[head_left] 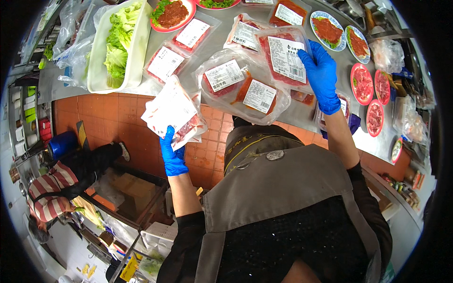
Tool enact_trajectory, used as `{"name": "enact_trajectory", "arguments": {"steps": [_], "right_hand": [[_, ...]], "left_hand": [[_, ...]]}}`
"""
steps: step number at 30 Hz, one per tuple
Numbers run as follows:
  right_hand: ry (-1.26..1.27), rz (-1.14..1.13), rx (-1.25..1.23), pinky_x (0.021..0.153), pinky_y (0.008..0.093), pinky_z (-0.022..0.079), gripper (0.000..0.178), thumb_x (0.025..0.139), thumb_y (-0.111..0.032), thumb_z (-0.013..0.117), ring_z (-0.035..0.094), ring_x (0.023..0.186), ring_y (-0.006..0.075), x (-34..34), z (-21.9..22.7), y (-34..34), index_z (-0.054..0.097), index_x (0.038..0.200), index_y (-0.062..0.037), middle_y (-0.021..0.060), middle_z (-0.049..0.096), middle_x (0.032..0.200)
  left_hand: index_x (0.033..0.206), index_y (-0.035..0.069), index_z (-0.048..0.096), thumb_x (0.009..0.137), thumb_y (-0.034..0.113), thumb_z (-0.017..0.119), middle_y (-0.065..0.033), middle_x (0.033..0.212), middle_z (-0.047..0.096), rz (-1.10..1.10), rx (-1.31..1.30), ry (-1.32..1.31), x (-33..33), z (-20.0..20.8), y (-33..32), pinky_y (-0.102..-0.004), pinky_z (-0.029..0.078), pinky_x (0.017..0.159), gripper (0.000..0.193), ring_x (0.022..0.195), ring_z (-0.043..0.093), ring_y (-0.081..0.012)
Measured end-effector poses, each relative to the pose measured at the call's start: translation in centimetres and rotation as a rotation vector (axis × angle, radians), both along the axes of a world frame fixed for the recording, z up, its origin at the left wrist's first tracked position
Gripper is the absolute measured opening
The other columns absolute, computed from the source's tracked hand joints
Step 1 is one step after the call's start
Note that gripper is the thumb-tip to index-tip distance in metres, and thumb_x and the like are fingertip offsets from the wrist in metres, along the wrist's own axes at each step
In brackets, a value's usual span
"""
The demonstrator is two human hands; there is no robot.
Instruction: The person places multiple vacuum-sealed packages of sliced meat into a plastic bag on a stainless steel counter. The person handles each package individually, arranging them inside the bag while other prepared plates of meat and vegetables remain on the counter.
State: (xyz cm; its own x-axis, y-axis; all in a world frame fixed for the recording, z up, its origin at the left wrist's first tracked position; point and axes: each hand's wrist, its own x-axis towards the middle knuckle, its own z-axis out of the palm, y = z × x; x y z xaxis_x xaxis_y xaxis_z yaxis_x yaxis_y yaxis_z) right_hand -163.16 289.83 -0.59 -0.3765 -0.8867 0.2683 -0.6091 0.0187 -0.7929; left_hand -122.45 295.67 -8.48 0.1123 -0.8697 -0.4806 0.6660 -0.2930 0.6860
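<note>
My left hand (173, 154), in a blue glove, grips a stack of sealed meat packs (172, 113) with white labels, held out past the table's near edge. My right hand (323, 78), gloved too, is closed on the right edge of a sealed red meat pack (288, 55) over the steel table. Under and beside that pack lies a clear plastic bag (207, 70) holding two labelled packs, one of pale-red meat (224, 78) and one in orange-brown sauce (257, 96). More labelled packs (165, 62) lie left of the bag.
A white tub (92, 70) of lettuce (118, 52) stands at left. Plates of sauced meat (328, 33) and red plates of sliced meat (362, 85) sit at right. Plastic bags (387, 54) crowd the right side. A person in a striped top (52, 184) bends at far left.
</note>
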Motion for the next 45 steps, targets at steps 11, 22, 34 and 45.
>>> {"name": "enact_trajectory", "arguments": {"steps": [11, 22, 34, 45], "right_hand": [[-0.021, -0.027, -0.033, 0.063, 0.0277, 0.047, 0.03, 0.078, -0.019, 0.063, 0.061, 0.069, 0.0157, 0.2, 0.0, -0.7, 0.058, 0.102, -0.0014, 0.0127, 0.064, 0.08], [-0.836, -0.065, 0.068, 0.073, 0.0239, 0.043, 0.013, 0.078, -0.009, 0.06, 0.053, 0.075, 0.0089, -2.3, -0.9, 1.0, 0.062, 0.09, -0.0041, 0.0016, 0.06, 0.083], [-1.126, 0.294, 0.313, 0.073, 0.0259, 0.044, 0.019, 0.08, -0.011, 0.057, 0.054, 0.079, 0.0129, 9.7, -1.0, 2.0, 0.058, 0.095, 0.0018, 0.0065, 0.06, 0.087], [-1.061, 0.102, 0.179, 0.067, 0.0244, 0.042, 0.013, 0.08, -0.013, 0.059, 0.049, 0.072, 0.0087, 6.4, -3.4, 3.6, 0.059, 0.083, -0.0013, 0.001, 0.055, 0.076]], "left_hand": [[0.119, -0.002, 0.04, 0.076, 0.006, 0.06, -0.0144, 0.111, 0.051, -0.006, -0.016, -0.016, 0.2, 0.2, 0.0, -0.0405, 0.045, 0.087, 0.048, 0.101, 0.052, -0.0261], [0.121, -0.002, 0.04, 0.074, -0.001, 0.058, -0.0121, 0.112, 0.052, 0.017, -0.002, -0.106, -0.7, 1.0, -0.3, -0.0376, 0.041, 0.089, 0.05, 0.102, 0.052, -0.0248], [0.114, -0.002, 0.045, 0.079, 0.001, 0.054, -0.0093, 0.102, 0.057, -0.137, -0.03, -0.127, -6.2, 2.9, -1.0, -0.0313, 0.047, 0.078, 0.037, 0.088, 0.057, -0.0187], [0.127, 0.001, 0.035, 0.082, 0.019, 0.057, -0.0138, 0.12, 0.048, -0.131, -0.103, -0.163, 0.5, 2.8, -1.7, -0.0413, 0.039, 0.092, 0.053, 0.107, 0.049, -0.0268]]}}
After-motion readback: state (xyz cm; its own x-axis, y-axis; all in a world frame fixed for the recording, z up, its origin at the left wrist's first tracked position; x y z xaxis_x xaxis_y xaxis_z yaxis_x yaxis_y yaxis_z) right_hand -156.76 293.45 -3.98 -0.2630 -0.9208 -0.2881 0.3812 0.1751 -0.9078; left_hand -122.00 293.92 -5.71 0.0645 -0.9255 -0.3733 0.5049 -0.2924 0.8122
